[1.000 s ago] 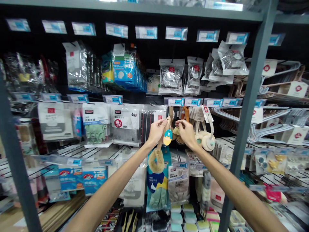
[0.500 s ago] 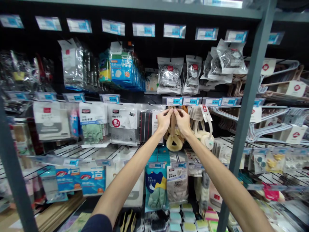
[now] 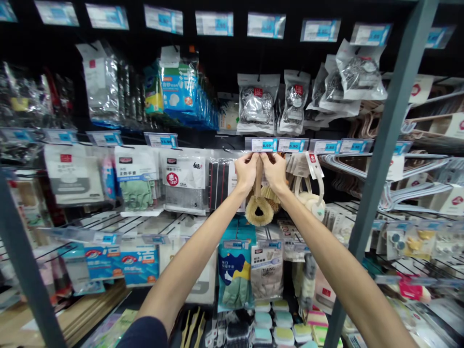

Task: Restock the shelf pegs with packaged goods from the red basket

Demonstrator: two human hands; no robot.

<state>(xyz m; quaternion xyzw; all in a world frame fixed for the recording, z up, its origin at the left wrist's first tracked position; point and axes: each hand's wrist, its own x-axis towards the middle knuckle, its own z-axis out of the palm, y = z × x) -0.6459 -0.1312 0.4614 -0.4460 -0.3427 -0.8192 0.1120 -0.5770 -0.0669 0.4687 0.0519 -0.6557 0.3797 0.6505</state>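
Note:
A scrubbing brush [image 3: 259, 211] with a wooden handle and a ring of pale bristles hangs head down below the price tags. My left hand [image 3: 247, 170] pinches the top of its handle from the left. From the other side my right hand [image 3: 272, 171] closes on the same spot, the fingertips of both hands nearly meeting. Whatever hook or loop holds the handle top is hidden behind the fingers. Further brushes [image 3: 271, 195] hang right behind this one. Just right of my right hand are cream round-headed items [image 3: 311, 205] with tags.
A price tag strip [image 3: 277, 145] runs directly above my hands. Bagged gloves [image 3: 235, 278] hang below, between my forearms. Packaged mesh cloths [image 3: 184, 181] hang to the left. A grey shelf post [image 3: 380, 159] slants on the right, with clothes hangers [image 3: 416, 179] beyond it.
The view has come slightly closer to the shelf and shifted, so the upper items sit higher. Both hands keep their pinch at the brush handle's top.

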